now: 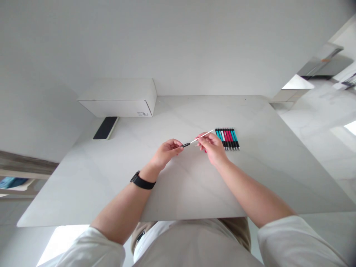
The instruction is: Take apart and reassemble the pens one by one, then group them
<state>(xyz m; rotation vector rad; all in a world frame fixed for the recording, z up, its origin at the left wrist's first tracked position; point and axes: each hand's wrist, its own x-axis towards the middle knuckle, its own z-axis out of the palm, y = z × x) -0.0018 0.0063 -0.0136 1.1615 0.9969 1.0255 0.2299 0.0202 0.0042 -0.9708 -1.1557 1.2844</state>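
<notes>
My left hand (167, 151) pinches a black pen barrel (185, 145) between thumb and fingers, its end pointing right. My right hand (213, 146) is closed on a thin white pen refill (207, 133), which slants up to the right. The refill's lower end meets the barrel's tip or lies right at it; I cannot tell how far it is inside. A small red piece (205, 151) shows under my right hand, mostly hidden. Just beyond that hand lies a row of several pens (229, 139) in teal, white, red and black, side by side.
A long white box (119, 107) stands against the wall at the back left of the pale table (183, 193). In front of it lies a phone (105, 128) with a dark screen. A dark band with a small case (142, 181) is on my left wrist.
</notes>
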